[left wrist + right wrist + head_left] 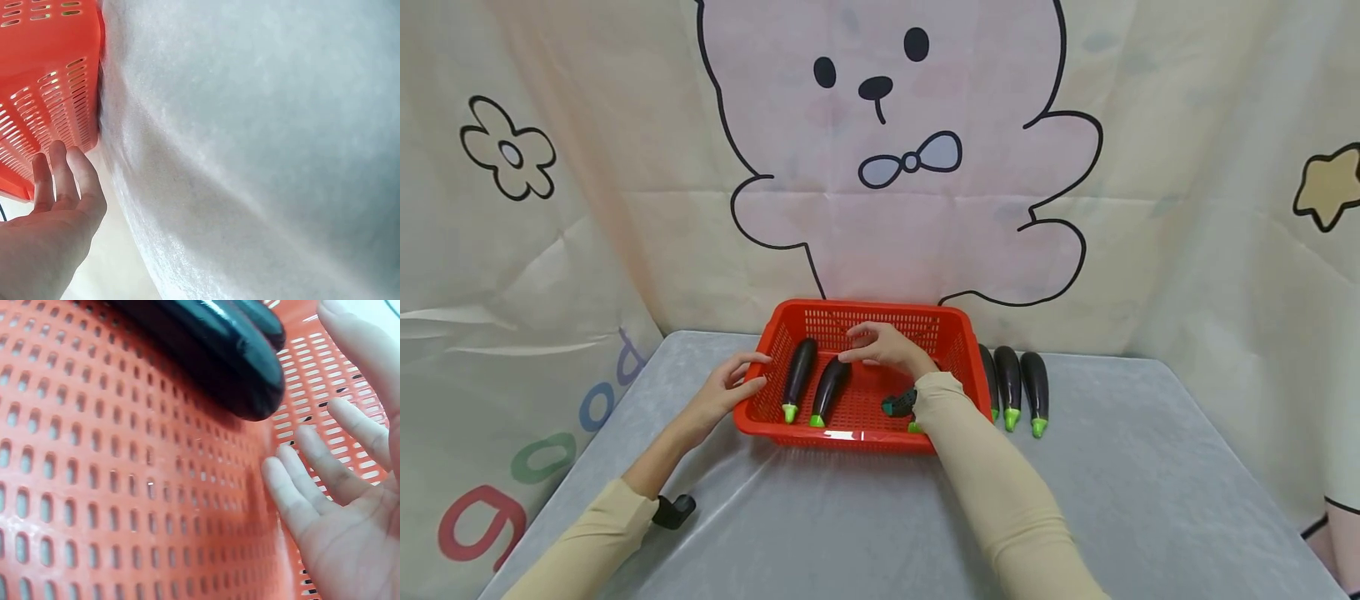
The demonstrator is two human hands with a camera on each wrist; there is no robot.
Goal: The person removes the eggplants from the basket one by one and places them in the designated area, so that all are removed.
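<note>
A red plastic basket (865,440) with slotted walls sits at the back of the grey table. Inside it, one eggplant (801,373) lies near the left wall, and a second eggplant (831,392) lies beside it. The green tip of another eggplant (914,427) shows at the right, mostly hidden by my right forearm. My right hand (887,343) is over the basket, by the dark end of the second eggplant; in the right wrist view its fingers (294,494) are spread and hold nothing. At the left rim is my left hand (727,390), its loosely bent fingers (62,178) close against the wall.
Just right of the basket, several eggplants (1009,385) lie side by side, green ends toward me. A printed cloth (880,242) hangs behind the table (805,533) and along its sides. Dark wrist cameras (674,512) are strapped to both arms.
</note>
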